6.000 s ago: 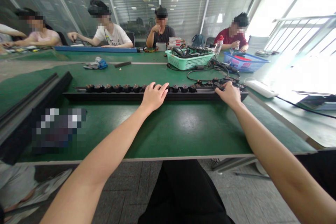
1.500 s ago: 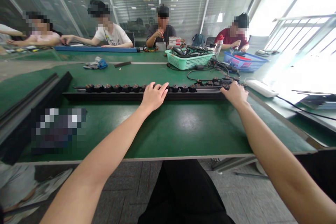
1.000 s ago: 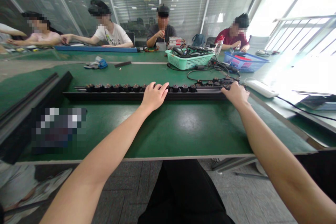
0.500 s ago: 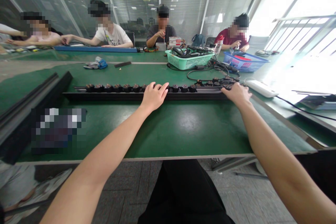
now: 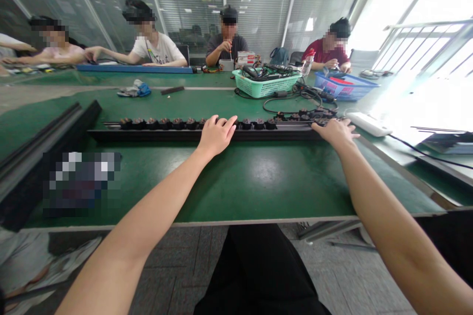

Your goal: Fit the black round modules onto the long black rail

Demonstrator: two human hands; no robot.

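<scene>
A long black rail [image 5: 162,135] lies crosswise on the green table, with a row of small black round parts [image 5: 178,123] along its top. My left hand [image 5: 217,134] rests over the middle of this row, its thumb and index finger about one of the round parts; the contact is partly hidden. At the rail's right end, my right hand [image 5: 337,133] is open with fingers spread, holding nothing that shows. Just beyond it and to its left lies a cluster of loose black parts [image 5: 301,116].
A green basket [image 5: 264,89] of cables, a blue basket [image 5: 351,91] and a white power strip [image 5: 369,124] stand beyond on the right. More black rails [image 5: 48,152] lie at left, near a blurred-out item [image 5: 81,182]. Gloves [image 5: 135,89] lie farther back. Several people sit across the table.
My right hand has spread its fingers wider and shifted slightly to the right. The left hand and the rail stay where they were.
</scene>
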